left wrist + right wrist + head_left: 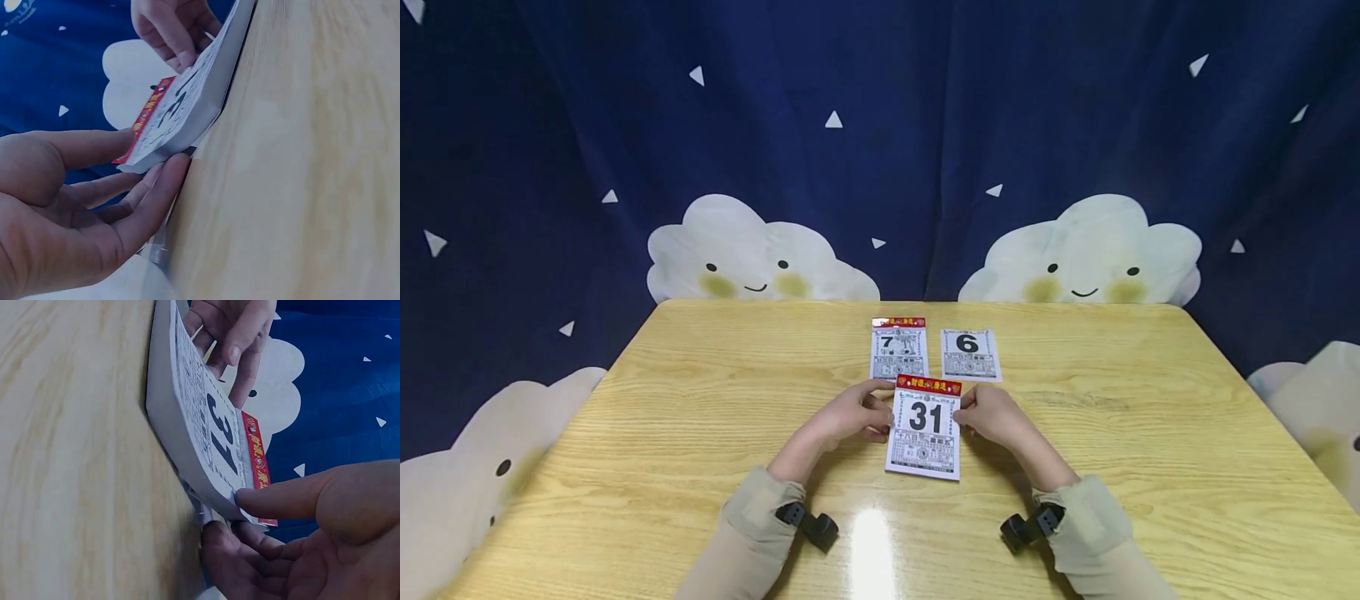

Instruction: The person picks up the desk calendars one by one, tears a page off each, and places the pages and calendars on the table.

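We see the left hand (852, 412) and right hand (992, 414) each pinching a side edge of the 31 calendar (922, 450), held between them; beyond both hands lie the 7 calendar (899, 348) (red-topped too) and the 6 calendar (970, 355).

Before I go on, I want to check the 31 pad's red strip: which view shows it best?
The head view: the red strip on the 31 pad shows whole and uncovered. The left wrist view shows it slanted and foreshortened; the right wrist view shows it sideways, partly behind the right thumb.
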Demonstrator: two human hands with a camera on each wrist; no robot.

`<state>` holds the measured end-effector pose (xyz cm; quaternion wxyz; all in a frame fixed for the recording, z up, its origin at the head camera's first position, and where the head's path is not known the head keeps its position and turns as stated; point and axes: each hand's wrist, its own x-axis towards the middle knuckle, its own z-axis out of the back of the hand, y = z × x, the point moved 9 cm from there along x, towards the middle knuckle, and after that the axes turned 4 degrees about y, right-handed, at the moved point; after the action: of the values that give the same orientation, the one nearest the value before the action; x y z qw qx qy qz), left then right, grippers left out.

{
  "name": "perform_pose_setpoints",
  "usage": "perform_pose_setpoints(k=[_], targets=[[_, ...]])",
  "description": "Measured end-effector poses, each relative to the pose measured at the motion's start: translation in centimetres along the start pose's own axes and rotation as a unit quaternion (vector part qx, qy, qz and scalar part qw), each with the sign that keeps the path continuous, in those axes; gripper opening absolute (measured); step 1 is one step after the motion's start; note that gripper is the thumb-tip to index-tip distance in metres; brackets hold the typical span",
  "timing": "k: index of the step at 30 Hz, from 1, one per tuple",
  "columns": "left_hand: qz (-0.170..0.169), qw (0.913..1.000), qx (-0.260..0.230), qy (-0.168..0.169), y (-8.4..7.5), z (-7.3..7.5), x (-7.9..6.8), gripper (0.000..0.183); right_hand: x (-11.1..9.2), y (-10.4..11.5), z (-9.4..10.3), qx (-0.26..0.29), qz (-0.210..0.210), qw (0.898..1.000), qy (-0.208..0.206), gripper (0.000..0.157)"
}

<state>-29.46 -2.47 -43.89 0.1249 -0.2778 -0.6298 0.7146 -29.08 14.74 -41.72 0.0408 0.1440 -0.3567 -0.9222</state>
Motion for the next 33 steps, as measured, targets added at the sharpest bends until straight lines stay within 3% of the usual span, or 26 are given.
perform_pose_setpoints(k=[4,9,16,27,33], targets=[[-0.016,0.9998,-0.014,0.003,-0.2,0.0,0.1,0.063,0.2,0.2,0.3,0.03,0.002,1.0,-0.006,0.016],[-0.024,0.999,-0.031,-0.022,-0.3,0.5,0.2,0.065,0.1,0.6,0.5,0.068,0.015,0.997,-0.015,0.025],[-0.046,0.9966,-0.046,-0.05,-0.8,1.0,0.4,0.064,0.0,0.7,0.6,0.198,0.016,0.98,-0.025,0.034],[-0.075,0.9924,-0.049,-0.085,-2.7,1.7,0.4,0.063,0.3,1.5,2.6,0.242,0.042,0.968,-0.055,0.041],[-0.089,0.9885,-0.084,-0.088,-3.9,2.2,0.6,0.054,0.3,2.7,4.4,0.236,0.062,0.968,-0.067,0.039]])
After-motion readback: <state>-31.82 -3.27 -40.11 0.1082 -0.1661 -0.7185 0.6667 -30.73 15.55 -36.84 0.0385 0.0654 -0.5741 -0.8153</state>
